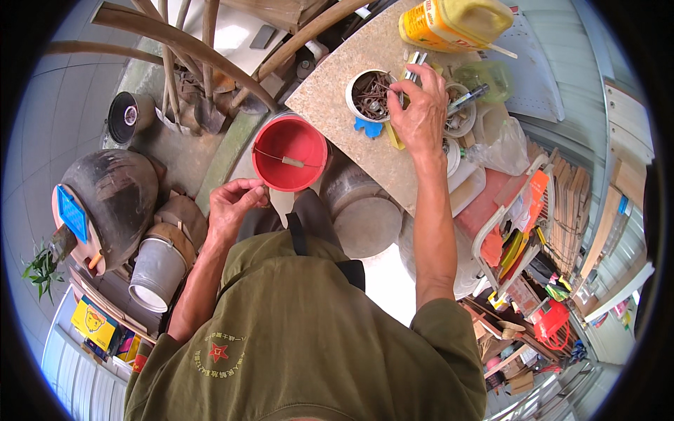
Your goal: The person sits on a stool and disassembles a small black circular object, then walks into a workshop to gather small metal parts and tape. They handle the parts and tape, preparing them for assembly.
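Note:
A white tub holding rusty nails stands on the speckled tabletop at the upper middle. My right hand is over the tub's right edge, its thumb and fingers curved and apart, with no held thing visible. Just past its fingertips lie silvery metal strips. My left hand is beside the red bucket, thumb and forefinger pinched together; whatever may be between them is too small to make out. The bucket's wire handle with a pale grip hangs across its opening.
A yellow jug stands at the table's far edge. Right of my right hand are a tub with a clear-handled tool and a plastic bag. Long wooden-handled tools lean at the upper left, above a dark jar and metal pail.

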Demonstrator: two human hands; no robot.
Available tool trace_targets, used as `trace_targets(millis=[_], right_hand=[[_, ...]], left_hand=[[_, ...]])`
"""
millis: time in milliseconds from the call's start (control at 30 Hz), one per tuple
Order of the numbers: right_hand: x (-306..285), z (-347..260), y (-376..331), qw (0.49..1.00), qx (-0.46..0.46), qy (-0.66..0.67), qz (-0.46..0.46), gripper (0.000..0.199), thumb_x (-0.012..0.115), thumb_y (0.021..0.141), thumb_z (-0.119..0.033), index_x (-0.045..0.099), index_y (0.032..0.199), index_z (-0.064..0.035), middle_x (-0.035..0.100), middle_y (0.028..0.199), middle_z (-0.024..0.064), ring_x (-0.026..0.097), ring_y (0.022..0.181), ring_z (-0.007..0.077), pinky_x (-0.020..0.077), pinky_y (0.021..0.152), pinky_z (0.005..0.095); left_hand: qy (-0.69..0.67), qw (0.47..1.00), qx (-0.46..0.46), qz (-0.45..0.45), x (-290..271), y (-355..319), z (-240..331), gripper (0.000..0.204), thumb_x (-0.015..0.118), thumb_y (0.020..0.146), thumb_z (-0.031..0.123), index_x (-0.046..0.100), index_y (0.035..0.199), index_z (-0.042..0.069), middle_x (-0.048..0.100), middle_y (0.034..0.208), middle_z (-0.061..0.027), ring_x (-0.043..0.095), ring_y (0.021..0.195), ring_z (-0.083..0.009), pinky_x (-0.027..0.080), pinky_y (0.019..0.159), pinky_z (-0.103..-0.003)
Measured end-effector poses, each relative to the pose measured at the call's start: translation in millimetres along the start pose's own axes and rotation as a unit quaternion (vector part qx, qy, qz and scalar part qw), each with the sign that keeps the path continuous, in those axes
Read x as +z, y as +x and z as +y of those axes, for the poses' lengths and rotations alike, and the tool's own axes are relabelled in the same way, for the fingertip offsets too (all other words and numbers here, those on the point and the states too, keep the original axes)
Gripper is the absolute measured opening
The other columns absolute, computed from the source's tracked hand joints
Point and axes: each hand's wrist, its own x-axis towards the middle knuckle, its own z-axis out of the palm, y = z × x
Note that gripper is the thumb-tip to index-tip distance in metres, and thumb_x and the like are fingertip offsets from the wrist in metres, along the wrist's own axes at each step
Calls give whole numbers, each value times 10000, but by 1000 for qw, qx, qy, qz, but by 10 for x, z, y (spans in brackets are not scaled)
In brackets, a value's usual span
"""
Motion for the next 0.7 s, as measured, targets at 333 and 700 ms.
trace_targets(millis=[333, 700], right_hand=[[111, -236, 58, 994, 61, -86, -13, 174, 828, 780, -266, 810, 868, -117, 659, 1265, 70, 507, 1349, 330, 411, 1072, 515], [-11, -46, -30, 1000, 7, 27, 9, 125, 774, 804, -65, 785, 928, -71, 663, 1239, 98, 588, 1208, 353, 478, 1049, 470]], left_hand=[[5, 1000, -12, -4, 77, 67, -36, 188, 768, 980, 94, 753, 1127, -23, 774, 966, -80, 736, 827, -144, 607, 795, -292], [-4, 1000, -17, 12, 50, 74, -80, 206, 774, 975, 75, 754, 1142, -44, 769, 956, -73, 709, 808, -131, 582, 758, -285]])
